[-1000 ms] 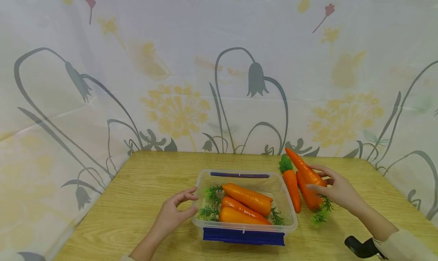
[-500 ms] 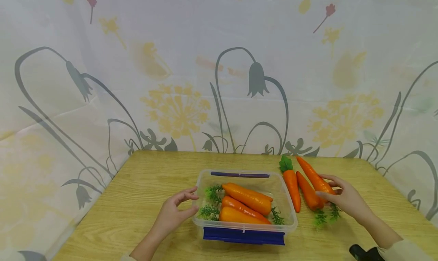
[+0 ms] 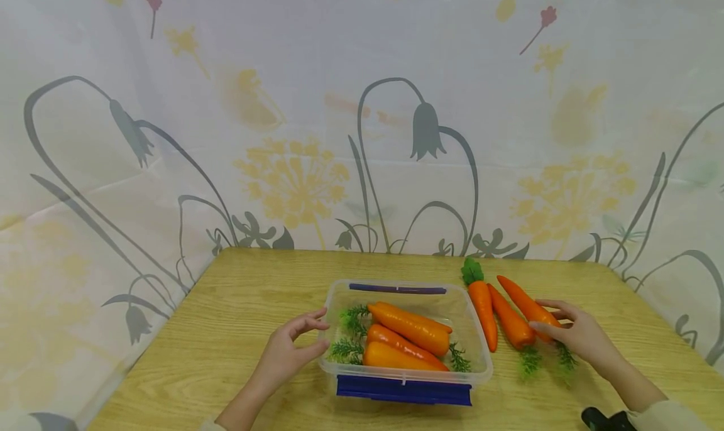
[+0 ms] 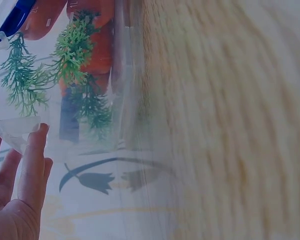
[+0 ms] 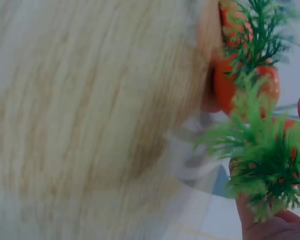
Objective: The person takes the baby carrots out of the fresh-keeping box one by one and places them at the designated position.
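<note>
My right hand [image 3: 582, 338] holds a toy carrot [image 3: 525, 298] near its leafy end, thumb on the near side and fingers on the far side. The carrot lies low over the table, tip pointing away and left; its green leaves [image 5: 267, 160] cover part of the hand in the right wrist view. Beside it are a second carrot [image 3: 511, 318] and a third carrot [image 3: 482, 308] with a flat leafy top. My left hand [image 3: 290, 346] touches the left rim of a clear plastic box [image 3: 481, 355], fingers loosely bent and spread. Several carrots [image 3: 410, 327] with green leaves lie inside.
The box's blue front latch [image 3: 404, 390] hangs down and another blue latch [image 3: 397, 288] is at its back. A wooden table [image 3: 249, 286] bears everything, with a flower-printed cloth [image 3: 294, 104] behind. A black object [image 3: 605, 420] shows by the right sleeve.
My right hand has moved right and down with the carrot, lowering it from above the second carrot to its right side. The left hand and the box have stayed in place.
</note>
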A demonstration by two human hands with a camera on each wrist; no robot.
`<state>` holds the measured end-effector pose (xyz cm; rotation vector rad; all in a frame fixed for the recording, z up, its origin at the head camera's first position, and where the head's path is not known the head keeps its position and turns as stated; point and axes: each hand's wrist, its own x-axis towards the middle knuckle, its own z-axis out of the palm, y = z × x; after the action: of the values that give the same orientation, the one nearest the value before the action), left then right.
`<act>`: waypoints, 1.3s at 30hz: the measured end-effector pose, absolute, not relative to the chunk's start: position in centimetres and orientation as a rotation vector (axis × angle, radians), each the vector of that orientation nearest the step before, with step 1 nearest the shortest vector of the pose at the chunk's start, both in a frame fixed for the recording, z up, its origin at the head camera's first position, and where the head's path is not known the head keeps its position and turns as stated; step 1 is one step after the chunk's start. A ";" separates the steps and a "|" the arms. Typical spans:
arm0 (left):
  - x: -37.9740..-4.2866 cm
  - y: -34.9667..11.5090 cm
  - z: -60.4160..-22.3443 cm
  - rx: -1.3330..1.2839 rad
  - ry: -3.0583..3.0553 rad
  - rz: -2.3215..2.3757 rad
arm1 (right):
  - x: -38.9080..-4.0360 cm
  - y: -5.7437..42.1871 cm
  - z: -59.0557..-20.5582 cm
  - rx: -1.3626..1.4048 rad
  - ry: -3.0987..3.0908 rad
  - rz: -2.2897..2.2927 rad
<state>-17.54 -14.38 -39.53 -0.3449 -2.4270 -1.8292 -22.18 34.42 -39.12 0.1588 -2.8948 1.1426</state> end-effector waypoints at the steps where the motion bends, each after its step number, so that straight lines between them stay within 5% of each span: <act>1: -17.5 -14.4 -39.5 -0.344 -2.428 -1.830 | -22.2 34.5 -39.3 0.161 -2.902 1.135; 21: -17.6 -14.4 -39.7 -0.325 -2.441 -1.804 | -22.6 34.8 -40.5 0.210 -2.978 1.238; 39: -17.7 -14.4 -39.7 -0.330 -2.438 -1.808 | -22.5 34.0 -36.5 0.337 -2.874 1.241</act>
<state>-17.67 -14.42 -39.75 -0.3296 -2.4383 -1.8083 -22.50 34.05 -36.50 0.3375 -2.8739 1.2411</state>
